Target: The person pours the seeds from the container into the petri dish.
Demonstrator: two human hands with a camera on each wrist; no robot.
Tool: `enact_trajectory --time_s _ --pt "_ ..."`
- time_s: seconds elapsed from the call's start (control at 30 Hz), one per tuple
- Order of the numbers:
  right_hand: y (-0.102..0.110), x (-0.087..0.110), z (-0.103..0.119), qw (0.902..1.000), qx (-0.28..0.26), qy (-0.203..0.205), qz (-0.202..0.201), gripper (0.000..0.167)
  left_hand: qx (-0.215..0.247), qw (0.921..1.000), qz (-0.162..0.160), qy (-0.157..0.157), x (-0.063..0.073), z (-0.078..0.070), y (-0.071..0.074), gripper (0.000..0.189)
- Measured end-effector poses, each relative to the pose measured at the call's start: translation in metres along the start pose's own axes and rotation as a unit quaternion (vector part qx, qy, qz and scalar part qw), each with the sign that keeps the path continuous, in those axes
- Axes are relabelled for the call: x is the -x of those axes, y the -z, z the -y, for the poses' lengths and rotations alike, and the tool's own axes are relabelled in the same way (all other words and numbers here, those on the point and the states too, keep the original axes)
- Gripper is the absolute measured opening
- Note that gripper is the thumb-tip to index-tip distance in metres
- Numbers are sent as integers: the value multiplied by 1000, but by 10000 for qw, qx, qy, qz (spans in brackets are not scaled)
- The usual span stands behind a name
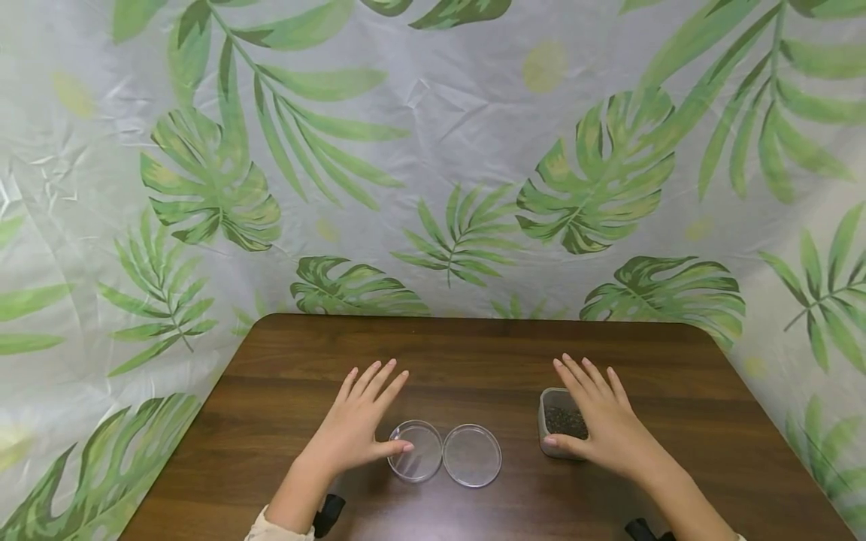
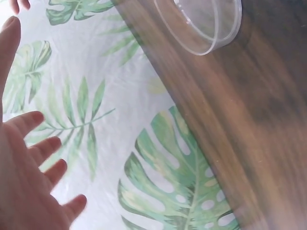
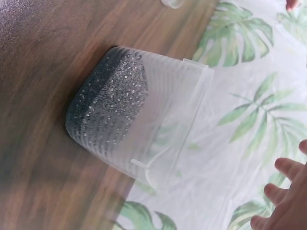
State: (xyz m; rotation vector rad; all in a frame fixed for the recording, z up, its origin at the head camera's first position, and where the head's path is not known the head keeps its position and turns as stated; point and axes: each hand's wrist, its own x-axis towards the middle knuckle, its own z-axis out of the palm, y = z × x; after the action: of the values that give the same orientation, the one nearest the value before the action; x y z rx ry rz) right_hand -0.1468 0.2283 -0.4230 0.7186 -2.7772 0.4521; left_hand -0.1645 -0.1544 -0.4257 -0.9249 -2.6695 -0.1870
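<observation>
Two clear round shallow dishes lie side by side on the dark wooden table. My left hand [image 1: 361, 417], fingers spread, is held over the table with its thumb overlapping the left dish [image 1: 418, 469] in the head view. The right dish [image 1: 473, 456] sits right beside that one. My right hand [image 1: 605, 428] is spread above a clear plastic tub [image 1: 543, 421], hiding part of it. Dark grainy material [image 3: 117, 93] fills the tub's lower part, seen through its ribbed wall in the right wrist view. Neither hand holds anything.
The wooden table [image 1: 473, 357] has rounded far corners. Behind it and at both sides hangs a pale sheet [image 1: 467, 135] printed with green leaves. A dark strap piece [image 1: 329, 514] sits at the left wrist, another [image 1: 639, 530] at the right.
</observation>
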Motion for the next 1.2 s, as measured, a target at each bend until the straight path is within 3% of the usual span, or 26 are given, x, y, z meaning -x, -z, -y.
enact_trajectory --time_s 0.33,0.6,0.77,0.93,1.2 --pt "-6 4 -12 9944 -1022 -178 -194 103 698 9965 -410 209 12 0 -17 100" --pt "-13 10 -19 9868 -1513 -506 -281 105 1552 9832 -446 848 22 -3 -35 100" --pt "-18 14 -23 9811 -1786 -665 -335 108 2199 9651 -307 1390 31 -7 -47 104" --pt "-23 16 -26 9744 -2024 -909 -368 107 2843 9434 -194 1695 38 -10 -58 107" --pt "-32 21 -33 9641 -2282 -1321 -314 108 4143 8912 33 1848 45 -11 -70 108"
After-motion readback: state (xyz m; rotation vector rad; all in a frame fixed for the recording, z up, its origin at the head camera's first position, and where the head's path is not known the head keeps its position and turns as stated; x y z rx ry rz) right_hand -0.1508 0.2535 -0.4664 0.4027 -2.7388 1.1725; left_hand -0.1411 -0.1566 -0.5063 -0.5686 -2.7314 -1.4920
